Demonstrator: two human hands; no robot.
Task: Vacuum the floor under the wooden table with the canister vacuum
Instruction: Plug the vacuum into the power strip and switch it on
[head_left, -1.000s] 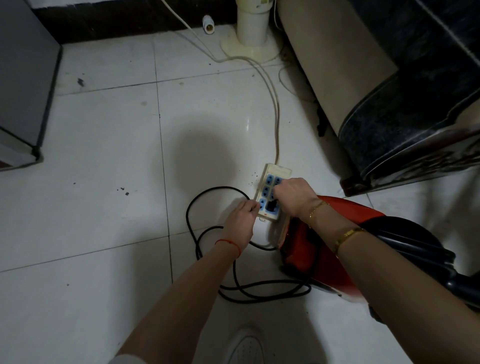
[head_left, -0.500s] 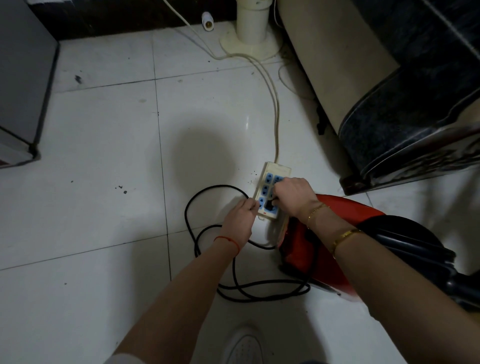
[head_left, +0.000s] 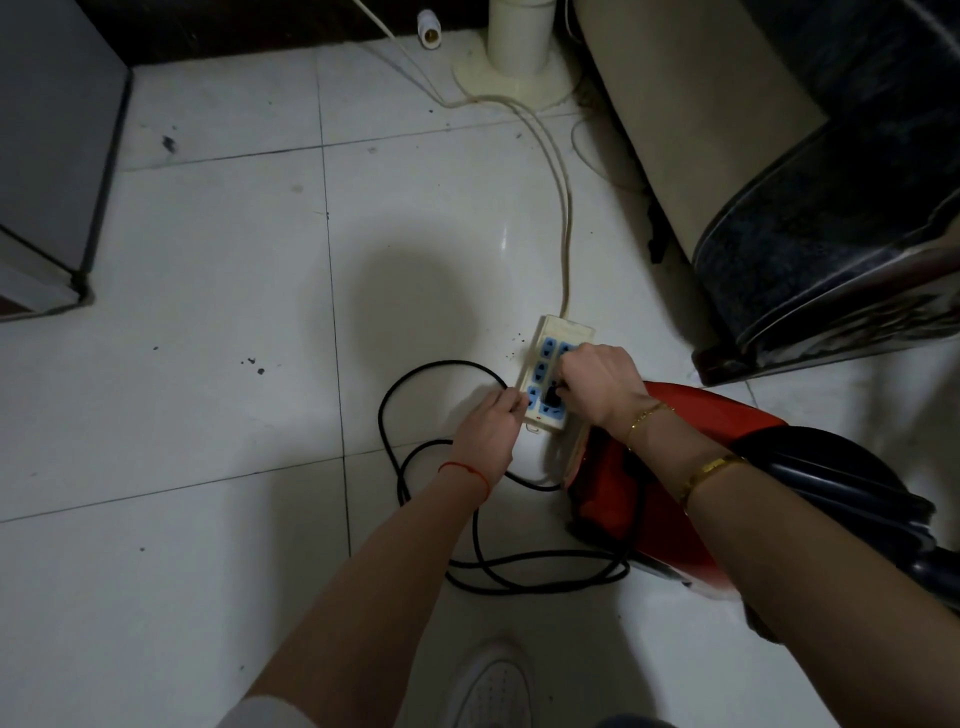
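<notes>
Fingers of the right hand are pinching a black plug in the power strip at frame centre; left hand is gripping the strip's edge, red canister vacuum lying lower right

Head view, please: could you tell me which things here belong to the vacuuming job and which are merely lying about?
Job:
vacuum, red, on the floor
black cord, looped on the tiles
plug, gripped by the right hand
power strip, steadied by the left hand

Lying about:
fan base
bulb by the wall
sofa
grey cabinet
</notes>
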